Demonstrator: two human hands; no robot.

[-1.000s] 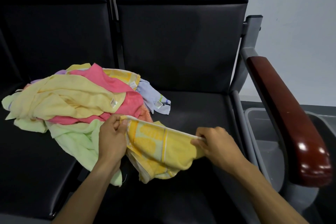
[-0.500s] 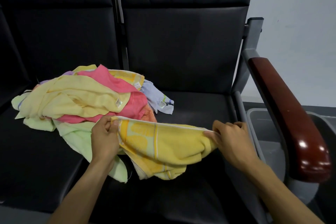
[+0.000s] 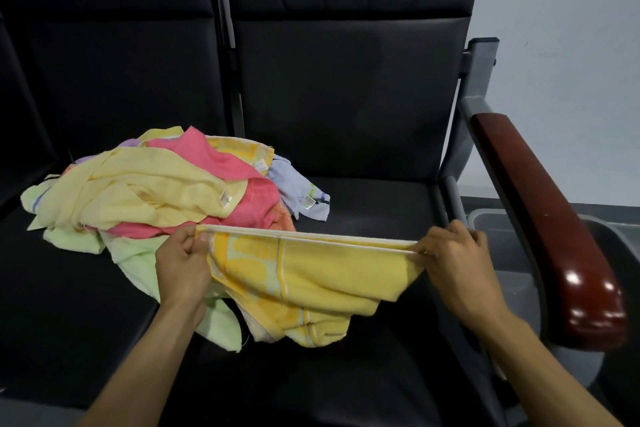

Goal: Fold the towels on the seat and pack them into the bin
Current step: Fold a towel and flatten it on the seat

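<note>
Since a second ago the two hands have drawn further apart, pulling the top edge of the yellow terry towel with the paler printed pattern [image 3: 311,274] into a taut, nearly straight line above the black padded seat [image 3: 374,204]. The left hand [image 3: 181,269] pinches the towel's left corner and the right hand [image 3: 457,267] pinches the right corner; each grip is closed on the cloth, whose lower part sags onto the seat. Just behind and to the left lies the loose heap of pale yellow, pink, light green and lilac towels [image 3: 156,194]. To the right, beyond the glossy reddish-brown wooden armrest [image 3: 554,243], stands the grey plastic bin [image 3: 498,239]; its visible part shows only bare grey inside. A pale wall [image 3: 571,45] rises behind.
</note>
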